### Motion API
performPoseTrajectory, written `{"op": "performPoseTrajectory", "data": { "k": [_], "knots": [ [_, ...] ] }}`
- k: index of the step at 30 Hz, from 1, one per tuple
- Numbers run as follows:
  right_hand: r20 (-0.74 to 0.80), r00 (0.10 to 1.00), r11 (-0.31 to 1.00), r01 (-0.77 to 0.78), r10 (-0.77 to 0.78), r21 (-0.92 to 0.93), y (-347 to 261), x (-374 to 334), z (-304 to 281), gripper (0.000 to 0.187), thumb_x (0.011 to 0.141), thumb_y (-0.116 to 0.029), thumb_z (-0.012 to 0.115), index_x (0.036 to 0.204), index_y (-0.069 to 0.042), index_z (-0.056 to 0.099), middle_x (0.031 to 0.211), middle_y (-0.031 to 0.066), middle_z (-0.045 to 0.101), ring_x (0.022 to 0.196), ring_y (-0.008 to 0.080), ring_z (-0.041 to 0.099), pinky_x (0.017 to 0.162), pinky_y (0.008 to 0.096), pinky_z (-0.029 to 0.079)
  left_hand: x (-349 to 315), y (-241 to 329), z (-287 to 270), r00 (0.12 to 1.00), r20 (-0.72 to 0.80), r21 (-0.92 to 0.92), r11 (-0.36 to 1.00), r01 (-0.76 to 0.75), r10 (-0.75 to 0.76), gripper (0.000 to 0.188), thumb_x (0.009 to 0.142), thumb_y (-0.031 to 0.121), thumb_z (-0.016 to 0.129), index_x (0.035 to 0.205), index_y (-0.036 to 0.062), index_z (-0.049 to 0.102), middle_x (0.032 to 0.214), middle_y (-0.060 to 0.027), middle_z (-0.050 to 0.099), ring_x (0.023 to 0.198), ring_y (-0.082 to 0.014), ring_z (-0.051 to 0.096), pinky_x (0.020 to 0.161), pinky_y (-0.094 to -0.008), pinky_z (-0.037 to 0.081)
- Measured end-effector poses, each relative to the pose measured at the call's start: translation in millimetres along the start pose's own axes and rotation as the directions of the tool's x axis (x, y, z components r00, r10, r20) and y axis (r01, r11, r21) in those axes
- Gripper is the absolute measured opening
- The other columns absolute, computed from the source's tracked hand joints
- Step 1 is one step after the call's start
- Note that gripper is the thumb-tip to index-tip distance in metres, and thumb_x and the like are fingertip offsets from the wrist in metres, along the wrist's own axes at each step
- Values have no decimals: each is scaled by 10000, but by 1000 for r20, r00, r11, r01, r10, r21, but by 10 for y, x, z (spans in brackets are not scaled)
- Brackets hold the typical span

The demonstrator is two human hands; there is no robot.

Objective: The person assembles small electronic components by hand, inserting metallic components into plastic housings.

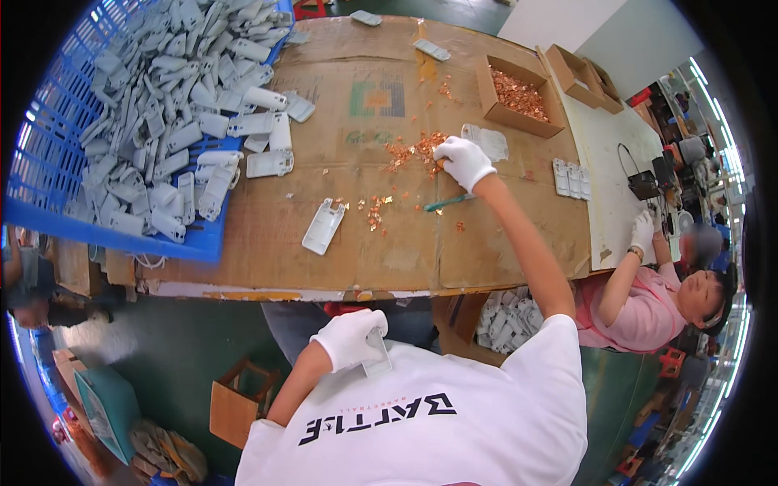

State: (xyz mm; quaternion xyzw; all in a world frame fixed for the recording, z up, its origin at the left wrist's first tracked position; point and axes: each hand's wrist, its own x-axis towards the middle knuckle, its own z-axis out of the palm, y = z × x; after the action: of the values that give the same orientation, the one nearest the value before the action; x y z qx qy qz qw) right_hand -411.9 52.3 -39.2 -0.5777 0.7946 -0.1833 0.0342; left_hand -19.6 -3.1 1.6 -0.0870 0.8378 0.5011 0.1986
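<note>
My left hand (348,338), in a white glove, is closed round a pale grey plastic casing (378,360) close to my chest. Out over the cardboard-covered table, my gloved right hand (464,164) dips its pinched fingers into a loose pile of small copper-coloured metal pieces (415,154). Whatever sits between those fingertips is too small to make out. Just below that hand lies a thin teal tool (448,202). A smaller scatter of copper pieces (375,215) is to the left, and beside it a single grey casing (323,227) rests at a slant.
A blue basket (121,239) heaped with grey casings (170,105) fills the left. An open cardboard box (523,95) of copper pieces stands far right, near a clear plastic bag (486,142) and a row of casings (571,179). Another person (644,304) works at the right.
</note>
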Motion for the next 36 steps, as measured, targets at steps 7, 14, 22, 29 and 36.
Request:
{"op": "performPoseTrajectory", "data": {
  "k": [7,14,22,29,36],
  "knots": [
    [153,968,958,-157,197,-241,-107,237,-76,127,768,-79,598,889,-77,634,896,183,667,887,377,638,774,439,510,60,96,244,927,-371,-202,979,-20,-58,519,670,132,757,1126,94,511,938,-133,665,903,-322,656,782,-382,526],
    [-201,964,984,-176,176,21,-704,-121,-400,122,777,-90,612,890,-47,615,936,149,649,869,327,631,778,415,504,3,-79,378,898,-262,-338,906,256,-352,345,763,90,661,1037,64,453,976,-153,678,921,-324,670,795,-383,523],
    [-67,996,859,-12,54,512,-2648,-1910,230,255,674,33,676,897,-78,625,899,103,568,832,289,567,707,356,469,-215,-26,457,850,-421,-290,935,204,-316,356,778,159,687,1095,79,547,927,-158,688,875,-330,680,751,-363,541],
    [-79,986,911,-105,148,399,-2725,-2031,383,281,677,33,683,929,-82,635,919,91,532,849,275,553,716,351,468,-277,-13,618,832,-484,-226,957,179,-270,353,779,169,687,1099,104,552,868,-160,673,815,-346,665,701,-386,540],
    [442,829,505,-559,342,658,-2644,-2048,334,290,819,-49,683,1083,-73,568,904,115,654,780,172,643,709,308,505,-406,63,658,871,-457,17,977,212,-181,255,830,150,596,1076,122,533,780,-162,668,733,-363,660,657,-464,524]
  ]
}}
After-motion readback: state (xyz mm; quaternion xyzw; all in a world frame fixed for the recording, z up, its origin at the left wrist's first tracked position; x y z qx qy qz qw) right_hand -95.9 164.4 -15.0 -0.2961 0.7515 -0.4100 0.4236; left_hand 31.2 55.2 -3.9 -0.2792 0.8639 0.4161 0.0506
